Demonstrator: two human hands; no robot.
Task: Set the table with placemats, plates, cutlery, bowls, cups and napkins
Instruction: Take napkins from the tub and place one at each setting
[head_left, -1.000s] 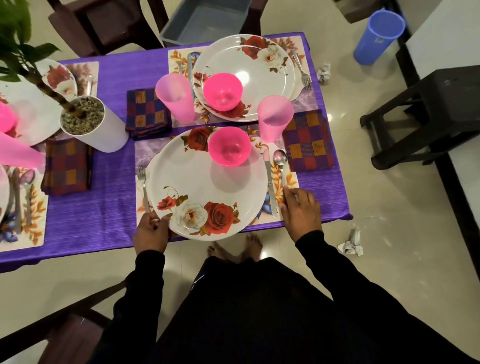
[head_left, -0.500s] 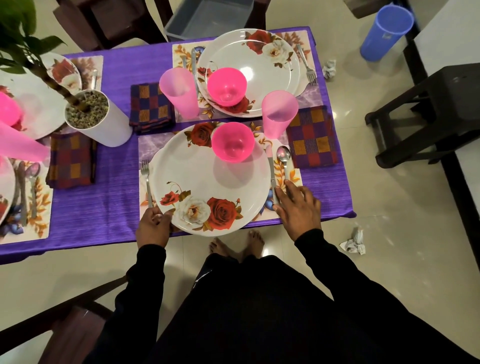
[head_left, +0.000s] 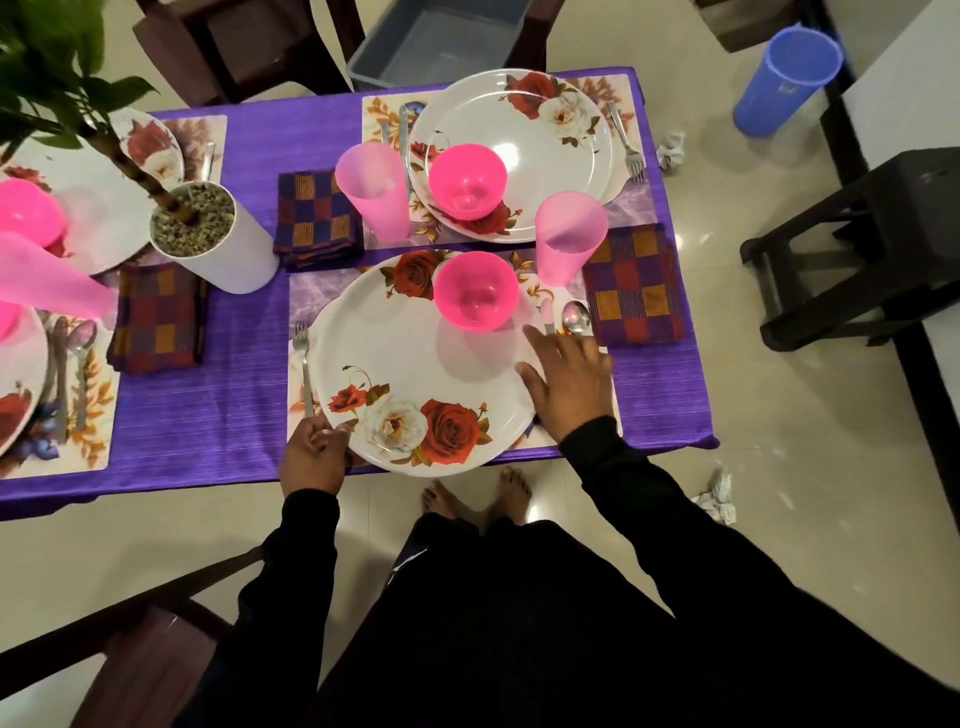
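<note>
The near place setting has a white rose-patterned plate (head_left: 410, 374) on a placemat (head_left: 322, 283), with a pink bowl (head_left: 475, 291) on the plate's far part. My left hand (head_left: 311, 457) grips the plate's near-left rim beside a fork (head_left: 304, 364). My right hand (head_left: 566, 384) hovers with fingers spread over the plate's right edge, covering the knife and the spoon (head_left: 575, 317) handle. A pink cup (head_left: 569, 236) and a checked napkin (head_left: 634, 283) lie to the right.
A second setting with plate (head_left: 530, 150), bowl (head_left: 467, 179), cup (head_left: 374, 189) and napkin (head_left: 317, 218) lies beyond. A white plant pot (head_left: 218, 239) stands at left. A grey bin (head_left: 441, 41), dark chairs, a black stool (head_left: 857, 234) and a blue cup (head_left: 784, 78) surround the purple table (head_left: 208, 405).
My right hand has lifted off the cutlery handles and moved forward and left, fingers spreading over the plate's right edge. My left hand stays on the plate's rim.
</note>
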